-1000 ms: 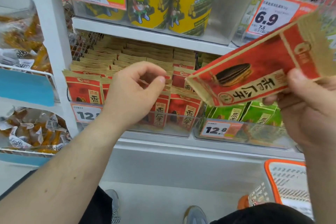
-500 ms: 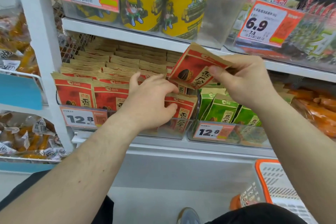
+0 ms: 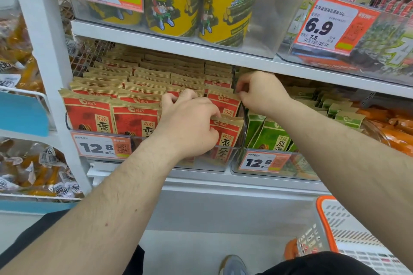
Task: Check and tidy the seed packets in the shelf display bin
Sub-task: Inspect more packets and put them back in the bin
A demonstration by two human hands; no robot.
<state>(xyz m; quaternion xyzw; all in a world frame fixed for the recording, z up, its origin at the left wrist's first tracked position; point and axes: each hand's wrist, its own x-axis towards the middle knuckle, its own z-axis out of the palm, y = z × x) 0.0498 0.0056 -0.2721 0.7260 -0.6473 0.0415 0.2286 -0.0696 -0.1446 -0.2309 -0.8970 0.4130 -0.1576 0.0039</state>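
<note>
1. Half a second ago the right hand held a red seed packet tilted in the air above the bin; now that packet is down among the others in the right-hand row, and the hand sits lower, at the bin's right edge under the upper shelf.
2. The left hand has stayed on the front of the right-hand row, its fingers curled over packet tops and its thumb against the front red packet.
3. The right hand's fingers pinch the top edge of the packet just behind.
4. The red packets stand upright, long axis vertical, printed faces toward the camera, leaning slightly back.
5. The clear display bin holds three rows of red packets, reaching far back on the shelf.
6. The clear bin just beside it holds green packets, also upright.
7. Both bins carry 12.8 price tags.
</note>
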